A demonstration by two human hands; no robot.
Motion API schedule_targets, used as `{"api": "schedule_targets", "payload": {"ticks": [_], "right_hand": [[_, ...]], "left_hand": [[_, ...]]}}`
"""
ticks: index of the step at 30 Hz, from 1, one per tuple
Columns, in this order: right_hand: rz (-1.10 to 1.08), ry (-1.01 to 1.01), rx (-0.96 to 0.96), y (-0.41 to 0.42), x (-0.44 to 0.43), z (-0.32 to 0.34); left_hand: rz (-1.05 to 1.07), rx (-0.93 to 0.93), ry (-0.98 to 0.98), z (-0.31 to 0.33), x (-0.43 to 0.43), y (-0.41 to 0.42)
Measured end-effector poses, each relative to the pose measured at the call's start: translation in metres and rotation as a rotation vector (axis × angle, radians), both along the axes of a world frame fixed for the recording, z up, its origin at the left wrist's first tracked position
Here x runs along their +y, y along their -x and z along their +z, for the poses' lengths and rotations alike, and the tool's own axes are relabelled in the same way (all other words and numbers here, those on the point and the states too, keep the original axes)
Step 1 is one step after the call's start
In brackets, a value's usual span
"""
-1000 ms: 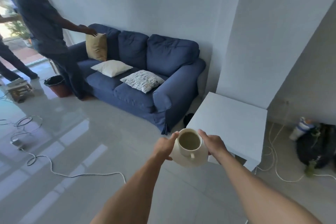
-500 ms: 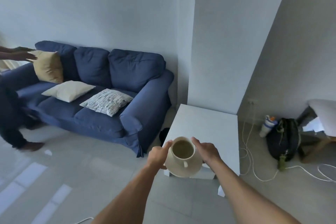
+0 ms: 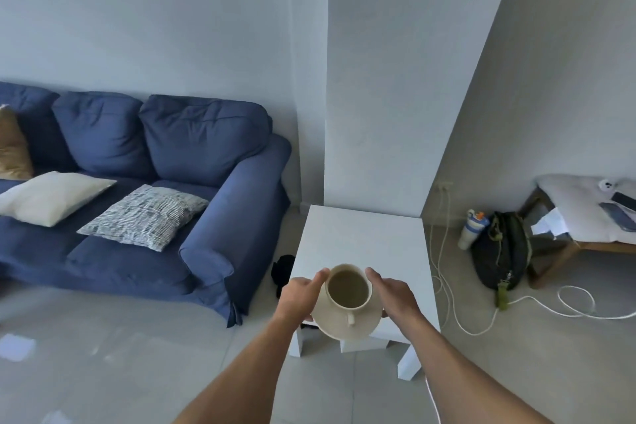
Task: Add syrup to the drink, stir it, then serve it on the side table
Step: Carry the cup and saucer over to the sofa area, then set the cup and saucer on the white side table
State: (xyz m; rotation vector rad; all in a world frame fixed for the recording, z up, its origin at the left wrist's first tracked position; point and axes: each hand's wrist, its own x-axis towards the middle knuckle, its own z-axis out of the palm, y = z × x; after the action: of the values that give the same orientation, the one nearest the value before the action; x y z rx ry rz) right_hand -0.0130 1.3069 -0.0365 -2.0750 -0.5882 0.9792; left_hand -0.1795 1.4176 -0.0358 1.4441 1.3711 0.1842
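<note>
Fingers [image 3: 318, 277] of both hands pinch a cream saucer's rim, beside the blue sofa [image 3: 137, 189] and over the near edge of the white side surface [image 3: 361, 237], the saucer [image 3: 358, 329] gripped by left hand [image 3: 298, 298] and right hand [image 3: 395, 296], carrying the cup [image 3: 348, 290] of brownish drink.
</note>
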Motion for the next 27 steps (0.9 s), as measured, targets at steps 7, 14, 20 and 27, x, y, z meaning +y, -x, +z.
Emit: {"api": "schedule_targets", "payload": {"ticks": [7,14,20,27], "right_hand": [[-0.125,-0.037,0.041,-0.024,0.054,-0.006],[-0.208,-0.063,0.05,-0.053,0.095,-0.017],[-0.22,-0.046,0.048,-0.089,0.123,-0.028],[-0.182,-0.022,0.028,-0.152,0.151,-0.041]], "left_hand": [[-0.147,0.017,-0.016,-0.003,0.072,-0.035],[-0.227,0.011,-0.019,-0.007,0.123,-0.071],[-0.202,-0.017,0.006,-0.014,0.151,-0.106],[-0.165,-0.04,0.027,-0.022,0.172,-0.163]]}}
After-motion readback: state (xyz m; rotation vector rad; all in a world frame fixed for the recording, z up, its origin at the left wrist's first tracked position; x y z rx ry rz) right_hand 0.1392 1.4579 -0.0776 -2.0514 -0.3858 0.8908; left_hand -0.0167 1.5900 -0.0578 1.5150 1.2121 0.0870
